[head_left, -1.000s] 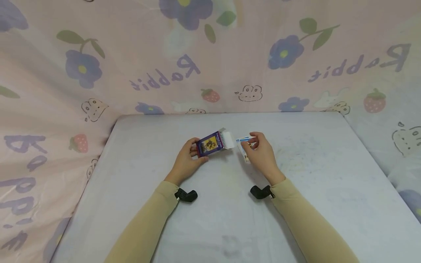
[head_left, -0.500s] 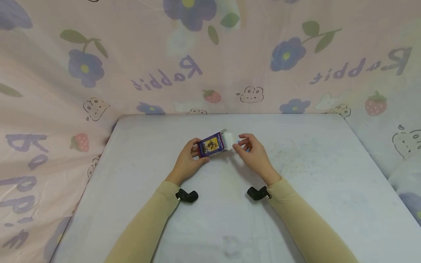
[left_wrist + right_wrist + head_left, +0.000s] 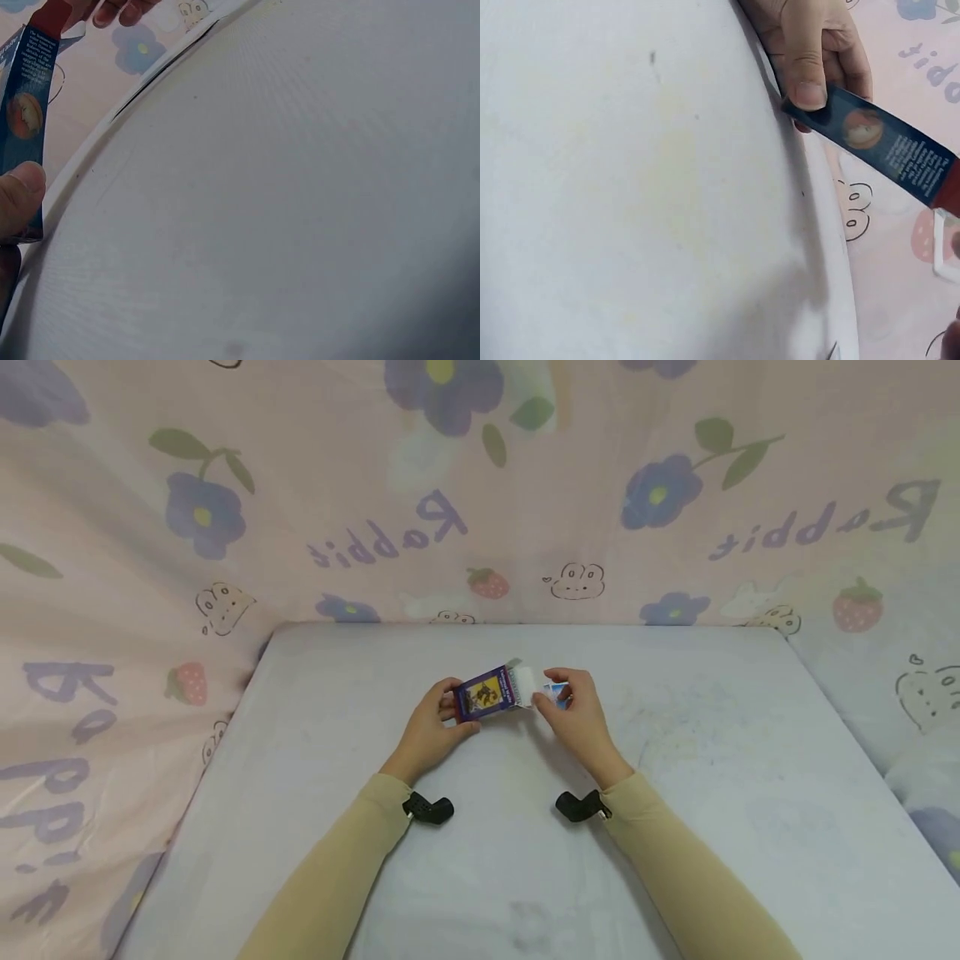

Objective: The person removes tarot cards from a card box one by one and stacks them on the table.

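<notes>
Above the middle of the table, my left hand (image 3: 438, 717) grips a purple card box (image 3: 486, 692) with a yellow picture on its face. The box's white flap (image 3: 522, 682) stands open toward the right. My right hand (image 3: 561, 700) pinches a small stack of cards (image 3: 556, 692) right at that open end; how far they are inside is hidden by the fingers. The left wrist view shows the box's blue side (image 3: 27, 112) under my left thumb (image 3: 20, 196). In the right wrist view the same box (image 3: 889, 144) is held by my left hand (image 3: 810, 45).
The pale grey table (image 3: 675, 827) stretches wide on all sides of my hands. A pink cloth (image 3: 300, 510) printed with flowers, strawberries and rabbits hangs behind it and along both sides. Black wrist mounts (image 3: 427, 809) sit on my sleeves.
My right hand has moved left with the cards, from beside the box up to its open flap end. The left hand and the box have barely moved.
</notes>
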### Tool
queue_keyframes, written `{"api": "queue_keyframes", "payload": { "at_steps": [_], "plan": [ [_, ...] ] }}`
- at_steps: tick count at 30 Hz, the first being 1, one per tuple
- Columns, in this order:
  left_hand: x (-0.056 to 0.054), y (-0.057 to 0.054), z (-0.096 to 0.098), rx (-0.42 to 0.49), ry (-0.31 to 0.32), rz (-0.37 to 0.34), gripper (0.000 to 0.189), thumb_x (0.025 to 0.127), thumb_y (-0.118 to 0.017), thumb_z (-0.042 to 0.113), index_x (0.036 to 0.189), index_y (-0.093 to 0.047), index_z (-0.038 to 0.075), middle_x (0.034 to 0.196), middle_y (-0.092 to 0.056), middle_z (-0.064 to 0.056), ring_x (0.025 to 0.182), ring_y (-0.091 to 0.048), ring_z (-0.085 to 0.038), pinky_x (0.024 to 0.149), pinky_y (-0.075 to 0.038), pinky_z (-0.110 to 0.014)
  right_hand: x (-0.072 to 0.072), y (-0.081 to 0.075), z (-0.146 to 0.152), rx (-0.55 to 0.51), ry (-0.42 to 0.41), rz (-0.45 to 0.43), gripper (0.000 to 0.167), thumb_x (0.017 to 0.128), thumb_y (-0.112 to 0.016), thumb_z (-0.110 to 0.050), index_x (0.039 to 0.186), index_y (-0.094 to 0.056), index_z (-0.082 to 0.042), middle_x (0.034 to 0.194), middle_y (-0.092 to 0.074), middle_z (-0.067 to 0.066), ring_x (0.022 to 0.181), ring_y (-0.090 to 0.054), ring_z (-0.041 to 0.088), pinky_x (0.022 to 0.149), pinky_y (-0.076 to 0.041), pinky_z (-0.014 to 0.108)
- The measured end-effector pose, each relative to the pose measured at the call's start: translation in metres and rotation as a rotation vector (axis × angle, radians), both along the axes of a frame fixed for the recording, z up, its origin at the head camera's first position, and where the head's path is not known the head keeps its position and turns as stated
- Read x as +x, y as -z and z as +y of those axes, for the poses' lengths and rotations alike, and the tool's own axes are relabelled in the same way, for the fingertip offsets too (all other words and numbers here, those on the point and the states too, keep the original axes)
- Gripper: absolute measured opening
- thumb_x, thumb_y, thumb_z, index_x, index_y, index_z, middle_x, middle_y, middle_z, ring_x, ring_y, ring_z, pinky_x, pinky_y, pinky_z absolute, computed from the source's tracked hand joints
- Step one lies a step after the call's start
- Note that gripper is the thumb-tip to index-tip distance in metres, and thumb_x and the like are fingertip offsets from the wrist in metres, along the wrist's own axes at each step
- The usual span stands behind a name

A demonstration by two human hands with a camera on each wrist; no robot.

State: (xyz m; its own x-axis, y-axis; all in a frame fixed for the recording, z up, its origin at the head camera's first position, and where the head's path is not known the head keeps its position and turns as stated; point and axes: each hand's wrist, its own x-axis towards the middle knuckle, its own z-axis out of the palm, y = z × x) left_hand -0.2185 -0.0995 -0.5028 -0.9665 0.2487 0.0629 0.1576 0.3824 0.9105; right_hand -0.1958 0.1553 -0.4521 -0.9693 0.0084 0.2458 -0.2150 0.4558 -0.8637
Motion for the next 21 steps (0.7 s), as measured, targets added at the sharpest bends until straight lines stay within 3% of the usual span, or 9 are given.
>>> {"api": "queue_keyframes", "payload": {
  "at_steps": [3, 7, 21],
  "plan": [
    [0.0007, -0.0004, 0.0001, 0.002, 0.001, 0.005, 0.075, 0.077, -0.083, 0.029, 0.139, -0.041, 0.027, 0.117, -0.055, -0.002, 0.106, -0.061, -0.015, 0.093, -0.049, -0.032, 0.0001, -0.0019, -0.0012, 0.01, -0.008, 0.012, 0.036, 0.089, -0.071, -0.019, 0.12, -0.06, -0.005, 0.11, -0.058, 0.013, 0.086, -0.049, 0.022, 0.068, -0.04, 0.028],
    [0.0008, -0.0002, 0.001, 0.004, -0.003, 0.019, 0.074, 0.077, -0.084, 0.028, 0.138, -0.042, 0.027, 0.116, -0.055, -0.001, 0.104, -0.062, -0.015, 0.092, -0.05, -0.032, -0.0002, -0.0042, -0.0003, 0.051, -0.034, -0.043, 0.036, 0.091, -0.068, -0.025, 0.122, -0.061, -0.008, 0.109, -0.066, 0.005, 0.085, -0.053, 0.018, 0.066, -0.043, 0.028],
    [0.0018, -0.0017, -0.0013, 0.003, -0.01, 0.01, 0.073, 0.076, -0.085, 0.026, 0.136, -0.042, 0.027, 0.116, -0.056, -0.002, 0.105, -0.062, -0.015, 0.092, -0.05, -0.033, -0.0033, -0.0061, -0.0038, 0.079, -0.137, -0.176, 0.042, 0.094, -0.064, -0.038, 0.124, -0.057, -0.009, 0.098, -0.072, 0.002, 0.079, -0.056, 0.019, 0.064, -0.045, 0.031]
  ]
}}
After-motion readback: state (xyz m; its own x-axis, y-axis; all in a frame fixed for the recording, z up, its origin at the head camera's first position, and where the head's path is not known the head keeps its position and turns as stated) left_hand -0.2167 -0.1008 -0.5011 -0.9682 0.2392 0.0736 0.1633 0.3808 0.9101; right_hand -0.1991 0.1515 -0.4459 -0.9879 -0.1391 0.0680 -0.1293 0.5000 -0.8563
